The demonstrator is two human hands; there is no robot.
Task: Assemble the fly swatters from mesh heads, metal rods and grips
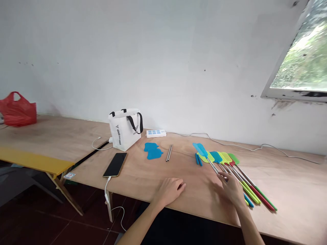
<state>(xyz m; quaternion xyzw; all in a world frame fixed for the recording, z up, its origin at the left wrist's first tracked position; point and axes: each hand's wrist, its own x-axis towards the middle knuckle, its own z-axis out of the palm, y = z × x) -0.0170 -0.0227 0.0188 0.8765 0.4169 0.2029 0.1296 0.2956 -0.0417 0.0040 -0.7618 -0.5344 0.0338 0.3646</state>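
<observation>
My left hand [170,190] rests on the wooden table [178,170], fingers loosely curled and holding nothing. My right hand [231,188] pinches the metal shaft of a blue fly swatter [201,150] whose head is lifted slightly. That swatter lies at the left of a row of several fly swatters [230,161] with blue, yellow-green and green heads and coloured grips. Two loose blue handle grips [198,159] lie just left of the row. Two bare metal rods [169,152] and two blue swatter heads [152,151] lie further left.
A black phone [115,164] on a white charging cable lies at the left front. A white tote bag [125,128] and a white power strip [156,133] stand near the wall. A red plastic bag [17,110] sits far left. A yellow board [33,160] borders the table.
</observation>
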